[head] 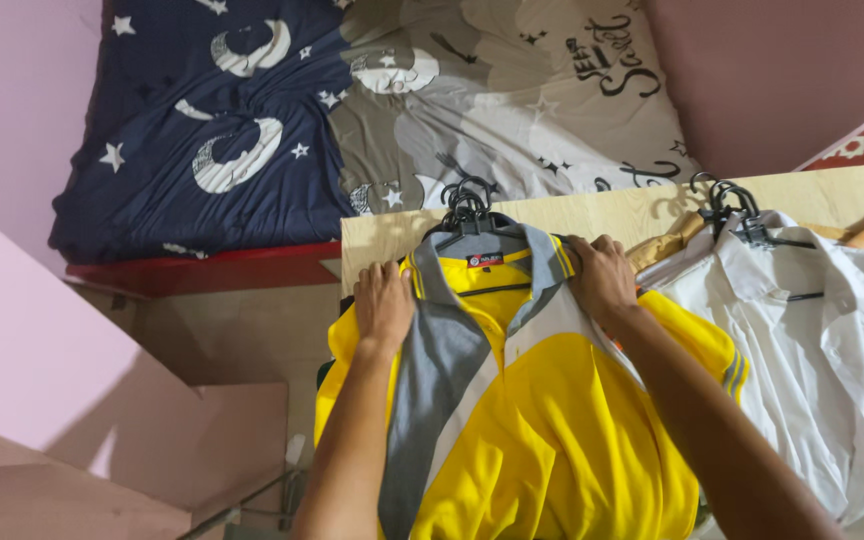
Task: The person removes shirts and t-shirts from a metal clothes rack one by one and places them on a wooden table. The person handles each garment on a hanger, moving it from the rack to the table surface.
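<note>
From the head view, we saw a yellow and grey shirt [542,400] on a black hanger [467,215], lying on a pale wooden board [612,212]. Our left hand [384,303] lay flat and open on one shoulder. Our right hand [600,276] pressed open on the other. A white shirt [812,340] lay beside it. Past the board was a bed with a moon and star sheet [252,140], pink walls [12,100] and a tiled floor [242,330].
</note>
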